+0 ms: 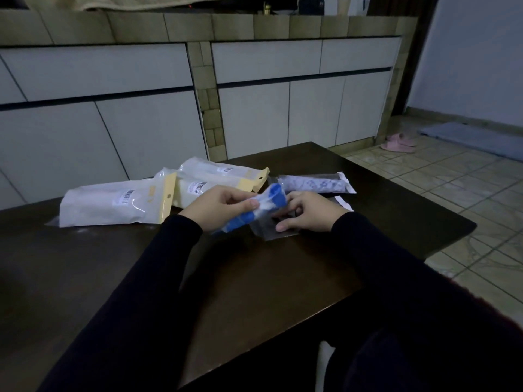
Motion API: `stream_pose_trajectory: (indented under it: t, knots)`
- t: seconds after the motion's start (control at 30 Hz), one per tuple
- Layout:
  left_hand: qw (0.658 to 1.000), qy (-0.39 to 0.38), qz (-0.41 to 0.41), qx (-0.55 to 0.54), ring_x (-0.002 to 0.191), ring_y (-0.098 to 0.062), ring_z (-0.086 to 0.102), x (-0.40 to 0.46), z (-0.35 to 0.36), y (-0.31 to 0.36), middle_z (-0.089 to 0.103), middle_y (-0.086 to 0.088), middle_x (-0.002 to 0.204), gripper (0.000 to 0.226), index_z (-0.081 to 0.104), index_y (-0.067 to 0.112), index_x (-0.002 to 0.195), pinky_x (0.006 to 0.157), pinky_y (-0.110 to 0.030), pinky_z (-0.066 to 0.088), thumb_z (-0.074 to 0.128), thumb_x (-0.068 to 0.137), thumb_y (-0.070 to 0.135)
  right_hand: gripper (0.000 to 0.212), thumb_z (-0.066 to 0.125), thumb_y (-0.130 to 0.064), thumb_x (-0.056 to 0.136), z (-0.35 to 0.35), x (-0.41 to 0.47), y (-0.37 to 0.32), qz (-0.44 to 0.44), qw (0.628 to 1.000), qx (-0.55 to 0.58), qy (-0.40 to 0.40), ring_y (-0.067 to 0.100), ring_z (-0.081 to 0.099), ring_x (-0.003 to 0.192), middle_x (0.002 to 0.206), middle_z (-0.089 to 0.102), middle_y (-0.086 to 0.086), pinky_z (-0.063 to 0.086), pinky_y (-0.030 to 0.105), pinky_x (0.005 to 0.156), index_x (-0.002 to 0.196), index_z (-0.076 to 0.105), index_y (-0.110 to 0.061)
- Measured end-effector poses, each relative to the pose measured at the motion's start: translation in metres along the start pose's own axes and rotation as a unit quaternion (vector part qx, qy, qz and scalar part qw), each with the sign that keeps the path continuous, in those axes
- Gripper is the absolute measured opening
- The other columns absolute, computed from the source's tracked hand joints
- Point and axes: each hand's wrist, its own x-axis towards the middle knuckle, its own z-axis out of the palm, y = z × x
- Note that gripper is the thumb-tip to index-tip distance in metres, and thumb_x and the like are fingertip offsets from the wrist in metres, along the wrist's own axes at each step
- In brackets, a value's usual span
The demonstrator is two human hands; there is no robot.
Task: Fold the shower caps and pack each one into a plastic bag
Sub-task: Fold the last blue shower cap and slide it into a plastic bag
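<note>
Here the folded blue-and-white shower cap [256,206] lies in the left hand [219,206], fingers and thumb curled round it, its long axis slanting from low by that wrist up toward the right hand [307,212]. Its upper end sits just beside the right fingers, which pinch the clear plastic bag [271,226] flat on the dark table [254,278]. Likely next: that end goes rightward into the bag's mouth. Beyond the hands lie a packed bag [314,183] and supply packets [119,202].

The dark wooden table [254,278] carries three white packets with yellow tops [113,205], lying behind the left hand [218,207]. A packed clear bag [314,184] lies just behind the right hand [308,212], and an empty clear bag [271,226] is under its fingers.
</note>
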Motion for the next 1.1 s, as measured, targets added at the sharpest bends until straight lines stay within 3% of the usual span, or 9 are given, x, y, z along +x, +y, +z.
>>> stream_pose_trajectory:
  t: [0.1, 0.23, 0.4, 0.5, 0.57, 0.67, 0.73, 0.83, 1.1]
  knots:
    - [0.997, -0.041, -0.049, 0.05, 0.096, -0.006, 0.052, 0.0, -0.004, 0.0, 0.062, 0.011, 0.111, 0.033, 0.061, 0.036, 0.124, 0.085, -0.024, 0.039, 0.052, 0.093, 0.045, 0.029, 0.074, -0.033, 0.082, 0.001, 0.004, 0.003, 0.011, 1.0, -0.001, 0.01, 0.0, 0.05, 0.093, 0.121, 0.053, -0.011, 0.038, 0.014, 0.074, 0.108, 0.071, -0.022]
    - [0.992, -0.063, -0.087, 0.065, 0.09, -0.005, 0.049, -0.002, -0.011, -0.001, 0.059, 0.012, 0.106, 0.036, 0.059, 0.036, 0.126, 0.078, -0.021, 0.036, 0.052, 0.092, 0.047, 0.023, 0.073, -0.03, 0.083, 0.001, 0.003, 0.008, 0.014, 0.999, 0.03, 0.036, 0.0, 0.052, 0.092, 0.11, 0.056, -0.015, 0.038, 0.012, 0.072, 0.105, 0.072, -0.026]
    - [0.99, -0.071, -0.1, 0.068, 0.099, -0.007, 0.053, -0.003, -0.018, -0.006, 0.062, 0.01, 0.121, 0.028, 0.063, 0.04, 0.116, 0.095, -0.026, 0.042, 0.053, 0.091, 0.048, 0.023, 0.067, -0.031, 0.087, -0.003, -0.007, 0.019, 0.009, 0.992, 0.084, 0.097, -0.004, 0.053, 0.093, 0.098, 0.058, -0.023, 0.038, 0.012, 0.072, 0.11, 0.07, -0.029]
    - [0.99, -0.074, -0.101, 0.061, 0.079, -0.005, 0.059, -0.005, -0.015, -0.002, 0.064, 0.009, 0.097, 0.033, 0.055, 0.039, 0.128, 0.067, -0.017, 0.05, 0.049, 0.096, 0.043, 0.023, 0.066, -0.029, 0.088, -0.005, -0.011, 0.022, 0.007, 0.986, 0.119, 0.113, -0.009, 0.051, 0.091, 0.096, 0.058, -0.025, 0.036, 0.009, 0.072, 0.111, 0.07, -0.027]
    - [0.99, -0.086, -0.094, 0.062, 0.078, -0.007, 0.061, -0.006, -0.012, 0.003, 0.064, 0.008, 0.101, 0.032, 0.055, 0.039, 0.128, 0.061, -0.018, 0.052, 0.047, 0.097, 0.042, 0.024, 0.066, -0.029, 0.089, -0.005, -0.012, 0.022, -0.001, 0.986, 0.126, 0.111, -0.009, 0.051, 0.093, 0.098, 0.058, -0.025, 0.036, 0.008, 0.073, 0.113, 0.07, -0.026]
    - [0.989, -0.1, -0.072, 0.087, 0.091, -0.01, 0.058, -0.004, -0.006, 0.009, 0.061, 0.006, 0.116, 0.033, 0.053, 0.04, 0.131, 0.075, -0.022, 0.048, 0.046, 0.098, 0.039, 0.02, 0.065, -0.027, 0.089, -0.003, -0.01, 0.02, -0.015, 0.985, 0.137, 0.108, -0.005, 0.053, 0.097, 0.101, 0.059, -0.023, 0.04, 0.012, 0.077, 0.108, 0.07, -0.031]
    - [0.986, -0.1, -0.05, 0.124, 0.093, -0.007, 0.053, -0.002, -0.002, 0.013, 0.062, 0.009, 0.108, 0.035, 0.053, 0.036, 0.133, 0.084, -0.022, 0.039, 0.047, 0.099, 0.035, 0.018, 0.065, -0.024, 0.089, -0.001, -0.008, 0.02, -0.03, 0.984, 0.142, 0.102, -0.001, 0.055, 0.101, 0.104, 0.06, -0.019, 0.043, 0.015, 0.081, 0.102, 0.069, -0.035]
    - [0.984, -0.095, -0.03, 0.149, 0.084, -0.002, 0.05, 0.0, 0.002, 0.016, 0.055, 0.019, 0.089, 0.033, 0.055, 0.035, 0.131, 0.084, -0.022, 0.037, 0.049, 0.098, 0.032, 0.019, 0.066, -0.02, 0.089, 0.001, -0.008, 0.019, -0.057, 0.984, 0.134, 0.099, 0.001, 0.055, 0.104, 0.107, 0.06, -0.018, 0.046, 0.016, 0.084, 0.101, 0.07, -0.034]
    - [0.979, -0.078, 0.005, 0.188, 0.097, -0.005, 0.054, 0.0, 0.0, 0.016, 0.063, 0.012, 0.113, 0.032, 0.059, 0.036, 0.127, 0.093, -0.022, 0.042, 0.052, 0.097, 0.028, 0.02, 0.065, -0.017, 0.089, 0.006, -0.008, 0.01, -0.101, 0.984, 0.1, 0.107, -0.008, 0.053, 0.103, 0.105, 0.059, -0.022, 0.045, 0.009, 0.083, 0.102, 0.071, -0.031]
